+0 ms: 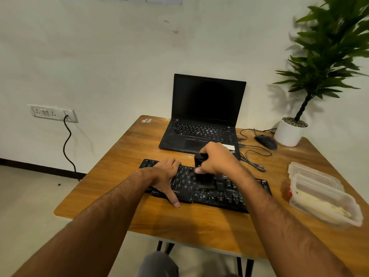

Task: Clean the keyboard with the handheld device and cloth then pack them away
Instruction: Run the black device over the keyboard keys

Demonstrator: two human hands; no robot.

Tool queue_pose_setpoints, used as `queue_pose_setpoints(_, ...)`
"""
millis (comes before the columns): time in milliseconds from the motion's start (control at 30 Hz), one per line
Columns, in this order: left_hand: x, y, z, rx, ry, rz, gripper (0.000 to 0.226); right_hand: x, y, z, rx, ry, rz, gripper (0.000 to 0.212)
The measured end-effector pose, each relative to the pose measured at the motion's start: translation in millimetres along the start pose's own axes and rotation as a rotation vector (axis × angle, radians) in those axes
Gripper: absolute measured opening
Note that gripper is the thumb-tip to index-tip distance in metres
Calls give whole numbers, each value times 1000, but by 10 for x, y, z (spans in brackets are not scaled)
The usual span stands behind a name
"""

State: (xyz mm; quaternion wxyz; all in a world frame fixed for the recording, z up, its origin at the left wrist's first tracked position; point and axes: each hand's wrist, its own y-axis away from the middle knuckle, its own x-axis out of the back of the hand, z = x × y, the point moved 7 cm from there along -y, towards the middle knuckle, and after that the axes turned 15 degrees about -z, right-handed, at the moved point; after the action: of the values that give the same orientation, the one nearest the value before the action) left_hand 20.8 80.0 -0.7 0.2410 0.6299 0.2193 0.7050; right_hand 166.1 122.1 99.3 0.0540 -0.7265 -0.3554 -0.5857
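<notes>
A black keyboard (217, 193) lies across the middle of the wooden table (199, 222). My left hand (166, 173) rests flat on the keyboard's left part, fingers over the keys and thumb at the front edge. My right hand (216, 158) is closed around a small black handheld device (201, 170) whose lower end stands on the keys near the keyboard's middle. A pale yellow cloth (323, 204) appears to lie inside a clear plastic container (337, 215) at the right.
An open black laptop (201, 120) stands behind the keyboard. A black mouse (265, 141) with looped cables lies to its right, next to a potted plant (289, 132). A wall socket (53, 112) with a dangling cord is at the left.
</notes>
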Motion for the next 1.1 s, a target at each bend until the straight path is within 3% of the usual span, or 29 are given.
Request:
queue_pose_setpoints(100,-8,20,21,2,-15,-2,146,-128,22,-139,67,-48,18,41)
queue_pose_setpoints(300,-7,10,24,1,-1,6,146,-80,67,11,-59,60,-70,51)
queue_pose_setpoints(467,-11,14,16,0,-5,4,146,-126,68,-87,28,-58,-18,39)
queue_pose_setpoints(667,-7,4,20,-2,1,15,145,-112,96,126,-83,33,-118,48)
queue_pose_setpoints(800,-16,-4,8,2,8,11,148,-63,54,175,-27,-179,-31,40)
queue_pose_setpoints(900,-19,10,0,8,13,12,149,-237,26,240,8,-382,-136,35)
queue_pose_setpoints(1000,-12,10,6,7,14,10,149,-257,53,263,40,-391,-221,27)
queue_pose_setpoints(1100,-12,-3,10,5,14,6,149,-198,66,303,67,-530,-224,23)
